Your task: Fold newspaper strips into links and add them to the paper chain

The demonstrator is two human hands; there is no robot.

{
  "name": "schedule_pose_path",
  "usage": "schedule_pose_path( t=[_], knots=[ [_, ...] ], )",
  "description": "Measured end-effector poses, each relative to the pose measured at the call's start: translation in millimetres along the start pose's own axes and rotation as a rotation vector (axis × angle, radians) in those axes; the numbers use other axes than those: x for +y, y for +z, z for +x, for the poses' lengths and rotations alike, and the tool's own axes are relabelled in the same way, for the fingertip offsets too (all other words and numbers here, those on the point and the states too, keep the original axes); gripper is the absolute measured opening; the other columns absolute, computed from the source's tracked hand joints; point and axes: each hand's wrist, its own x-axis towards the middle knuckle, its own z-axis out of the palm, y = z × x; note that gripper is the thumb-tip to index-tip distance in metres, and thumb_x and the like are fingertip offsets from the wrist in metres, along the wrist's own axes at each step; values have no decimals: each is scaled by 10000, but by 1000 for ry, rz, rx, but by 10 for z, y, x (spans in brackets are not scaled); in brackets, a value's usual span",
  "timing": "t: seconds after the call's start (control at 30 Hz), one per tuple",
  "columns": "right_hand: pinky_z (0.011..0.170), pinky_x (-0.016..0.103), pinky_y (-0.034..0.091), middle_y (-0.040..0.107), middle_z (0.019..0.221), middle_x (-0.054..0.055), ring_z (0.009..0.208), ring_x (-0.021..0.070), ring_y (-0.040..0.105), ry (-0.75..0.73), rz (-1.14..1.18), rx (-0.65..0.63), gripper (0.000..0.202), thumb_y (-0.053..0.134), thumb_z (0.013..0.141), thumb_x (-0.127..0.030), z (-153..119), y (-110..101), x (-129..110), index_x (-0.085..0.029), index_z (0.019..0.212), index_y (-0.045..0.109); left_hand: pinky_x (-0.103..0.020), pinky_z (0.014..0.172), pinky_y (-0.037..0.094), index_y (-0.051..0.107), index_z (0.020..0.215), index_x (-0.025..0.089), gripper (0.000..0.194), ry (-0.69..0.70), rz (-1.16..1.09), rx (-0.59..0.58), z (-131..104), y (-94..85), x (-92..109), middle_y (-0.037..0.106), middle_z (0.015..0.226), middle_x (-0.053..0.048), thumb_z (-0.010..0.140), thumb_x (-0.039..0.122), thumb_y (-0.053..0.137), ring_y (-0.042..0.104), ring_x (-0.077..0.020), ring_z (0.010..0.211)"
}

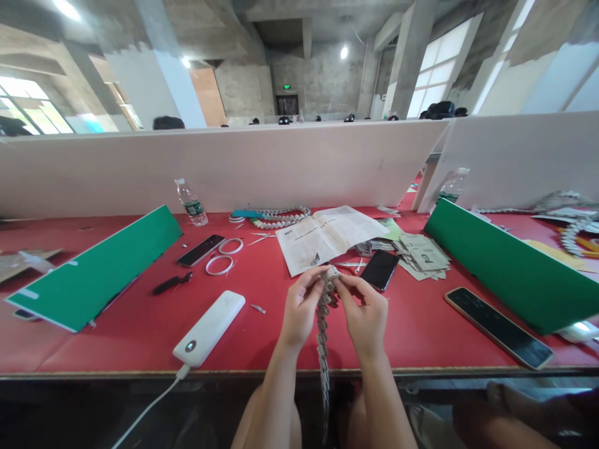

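A folded paper chain [322, 337] hangs from between my two hands, down past the table's front edge. My left hand [302, 305] pinches the chain's top end from the left, thumb and fingers together. From the right, my right hand [365, 308] pinches the same end. The fingertips of both hands nearly meet there. Just beyond them lies an open printed sheet [327, 234]. A black phone [380, 270] rests right behind my right hand, near a stack of cut paper pieces [423, 254].
A white power bank [209, 328] with a cable, a black-handled tool [172, 283], white rings [219, 265] and another phone [201, 250] lie at left. Green boards [98, 271] stand on both sides. A large phone [498, 327] lies at right. Bottles [191, 202] stand near the white partition [234, 165].
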Motion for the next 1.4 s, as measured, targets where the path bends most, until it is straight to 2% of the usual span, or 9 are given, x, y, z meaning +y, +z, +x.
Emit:
schedule_pose_path(
  t=[0.13, 0.2, 0.4, 0.53, 0.67, 0.77, 1.0, 1.17, 1.4],
  knots=[
    [592, 262, 529, 681, 721, 1, 641, 151, 641, 76, 102, -43, 341, 608, 798, -215, 19, -27, -28, -210, 1131, 537, -251, 592, 517, 630, 1035, 177, 256, 3, 73, -25, -8, -44, 18, 624, 785, -29, 824, 299, 552, 577, -118, 617],
    [605, 262, 522, 676, 719, -6, 660, 152, 643, 74, 94, -66, 384, 597, 807, -214, 28, -43, -24, -221, 1178, 497, -233, 558, 502, 634, 1042, 180, 270, -15, 112, -45, -11, -68, 30, 621, 769, -29, 824, 314, 549, 569, -114, 603],
    [729, 295, 505, 693, 923, 39, 794, 166, 636, -34, -69, -155, 204, 539, 847, -212, 39, -16, 8, -227, 1018, 649, -211, 557, 477, 630, 1050, 180, 299, -85, 68, -46, 6, -81, 44, 606, 771, -25, 791, 328, 595, 554, -106, 626],
    [731, 311, 502, 656, 961, 64, 890, 191, 604, -96, -54, -74, 169, 537, 846, -213, 33, 42, -19, -215, 966, 656, -161, 439, 348, 608, 1040, 184, 297, -95, -55, 21, 15, -1, -11, 534, 688, 15, 783, 332, 615, 449, -50, 509],
    [714, 311, 489, 607, 927, 65, 875, 187, 573, -138, -55, 17, 89, 568, 826, -214, 35, 58, -28, -194, 859, 648, -163, 439, 323, 598, 1082, 203, 320, -100, -162, 62, 15, 57, -43, 495, 703, 26, 786, 325, 615, 416, -39, 506],
    [694, 312, 475, 620, 854, 43, 768, 164, 569, -117, -73, -1, 80, 562, 828, -211, 29, 59, -16, -192, 874, 626, -168, 446, 330, 597, 1098, 204, 341, -103, -155, 63, 13, 59, -39, 479, 680, 31, 780, 326, 622, 429, -47, 513],
    [681, 289, 467, 590, 784, 6, 735, 149, 577, -12, 58, 35, 175, 609, 792, -210, 25, 80, -24, -207, 928, 500, -190, 476, 363, 618, 1075, 187, 369, -120, -102, 72, 2, 59, -36, 556, 709, 6, 765, 387, 621, 455, -64, 523],
    [661, 282, 462, 590, 774, 2, 717, 148, 571, 25, 39, 22, 169, 614, 783, -212, 40, 59, -14, -209, 908, 502, -197, 484, 377, 612, 1096, 179, 371, -180, -63, 81, -4, 72, -32, 585, 680, -8, 804, 402, 565, 468, -77, 514],
    [649, 279, 468, 603, 777, 9, 711, 150, 582, 36, -28, 16, 156, 606, 793, -248, 39, 29, -17, -209, 910, 512, -215, 501, 423, 630, 1099, 196, 367, -100, 96, 68, -10, 61, -32, 636, 793, -44, 807, 405, 551, 522, -123, 593]
  ],
)
